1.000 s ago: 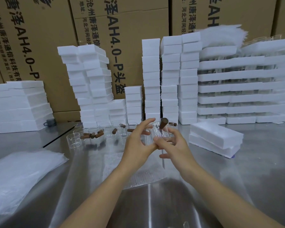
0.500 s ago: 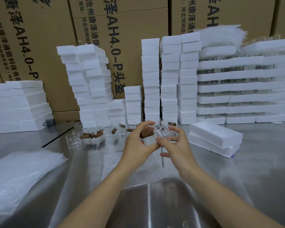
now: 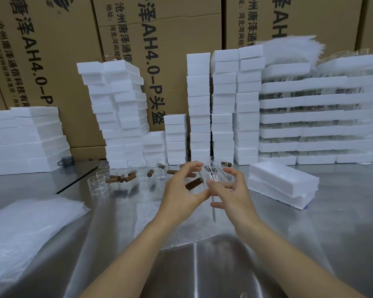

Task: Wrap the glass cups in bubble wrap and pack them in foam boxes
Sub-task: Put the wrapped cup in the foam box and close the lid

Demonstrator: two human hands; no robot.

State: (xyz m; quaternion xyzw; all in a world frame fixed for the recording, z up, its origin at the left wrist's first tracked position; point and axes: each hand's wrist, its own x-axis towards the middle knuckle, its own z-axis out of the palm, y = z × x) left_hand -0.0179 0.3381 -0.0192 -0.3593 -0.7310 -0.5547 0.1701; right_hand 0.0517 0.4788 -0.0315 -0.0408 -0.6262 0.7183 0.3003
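- Peg swung down toward left hand since a second ago.
- Left and right hand both grip glass cup above bubble wrap.
- Risk: peg drops out; smooth glass slips.

The left hand and the right hand hold a clear glass cup between curled fingers above the steel tabletop; a brown cylinder shows beside the left palm; a bubble wrap sheet lies flat beneath the hands; more glass cups and brown cylinders stand behind; two stacked foam boxes sit to the right; a pile of wrap sheets lies at the left; tall foam stacks line cardboard cartons.
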